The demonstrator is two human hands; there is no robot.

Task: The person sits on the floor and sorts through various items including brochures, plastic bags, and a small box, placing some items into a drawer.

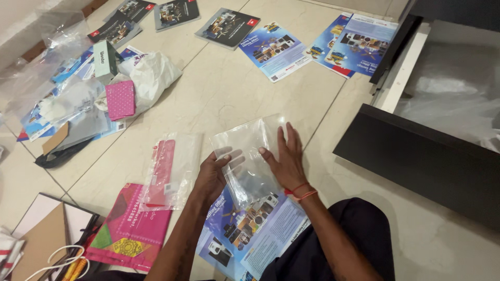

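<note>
A clear plastic sleeve (250,140) lies on the tiled floor in front of me. My left hand (212,174) grips its near left edge, fingers tucked inside the plastic. My right hand (286,156) presses flat on the sleeve's right side, fingers spread; a red thread circles that wrist. Under the sleeve's near end lies a blue printed leaflet (250,234) with pictures of appliances.
A pink item in a clear packet (169,169) and a pink patterned bag (130,229) lie to the left. Further left are a white bag (151,73), a pink pouch (120,99) and loose plastic. Leaflets (273,49) and booklets (226,26) lie ahead. A dark open drawer (416,151) stands right.
</note>
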